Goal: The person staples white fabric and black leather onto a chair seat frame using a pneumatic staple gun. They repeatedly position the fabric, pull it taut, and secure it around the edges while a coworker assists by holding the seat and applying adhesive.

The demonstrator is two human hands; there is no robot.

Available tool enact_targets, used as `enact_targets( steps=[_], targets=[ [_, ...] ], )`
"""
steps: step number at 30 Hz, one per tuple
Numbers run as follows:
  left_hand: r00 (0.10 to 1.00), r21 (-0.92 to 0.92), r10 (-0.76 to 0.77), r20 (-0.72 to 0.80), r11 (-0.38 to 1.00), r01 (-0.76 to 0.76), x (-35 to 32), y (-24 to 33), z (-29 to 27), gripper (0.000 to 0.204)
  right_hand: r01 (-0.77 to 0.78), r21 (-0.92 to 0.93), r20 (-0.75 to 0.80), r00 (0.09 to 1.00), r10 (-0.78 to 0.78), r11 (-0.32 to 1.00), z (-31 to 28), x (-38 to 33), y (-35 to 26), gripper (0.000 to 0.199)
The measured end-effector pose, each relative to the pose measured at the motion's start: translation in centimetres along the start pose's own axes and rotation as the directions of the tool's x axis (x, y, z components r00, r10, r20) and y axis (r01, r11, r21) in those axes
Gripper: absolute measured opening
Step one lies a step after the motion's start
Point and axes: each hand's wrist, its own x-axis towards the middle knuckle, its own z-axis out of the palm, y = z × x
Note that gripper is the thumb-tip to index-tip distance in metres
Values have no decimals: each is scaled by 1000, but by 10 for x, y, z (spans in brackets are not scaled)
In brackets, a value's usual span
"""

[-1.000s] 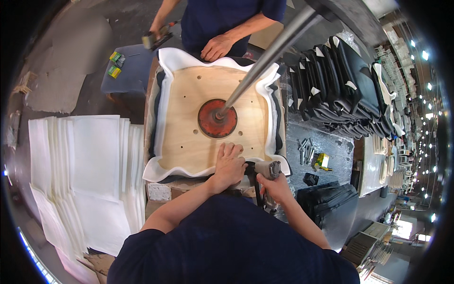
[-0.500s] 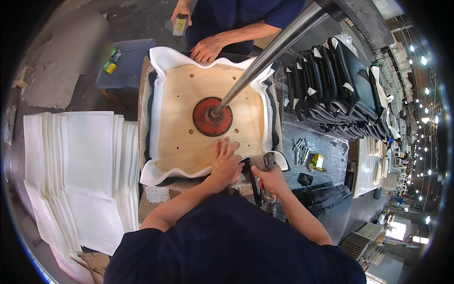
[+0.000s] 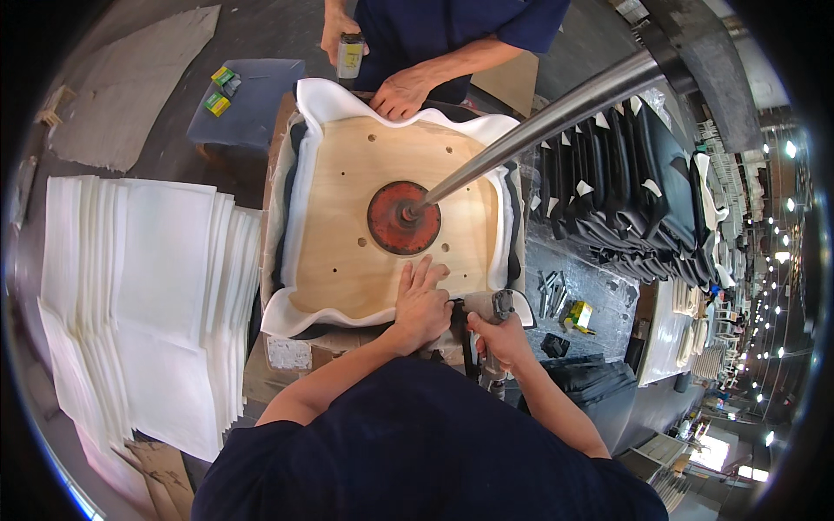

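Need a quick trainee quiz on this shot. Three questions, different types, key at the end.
1. Multiple choice: what is in the camera wearer's right hand?
A) a pair of scissors
B) a grey handheld tool
C) a paintbrush

2. True or false: the red disc sits over the middle of the wooden panel, at the lower end of the metal rod.

3. Fill in the blank: the stacked white sheets are on the wearer's ____ side of the wooden panel.

Key:
1. B
2. True
3. left
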Motion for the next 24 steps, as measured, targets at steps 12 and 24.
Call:
enact_targets(
  steps=[12,24],
  targets=[
    [1000,0,-5,22,1000,5,-2,2,-2,24,-31,-159,-87,996,17,987,11,3,-7,37],
    [961,190,269,-66,949,-252,-127,-51,-106,26,-9,-55,-89,996,4,998,10,-4,-11,37]
  ],
)
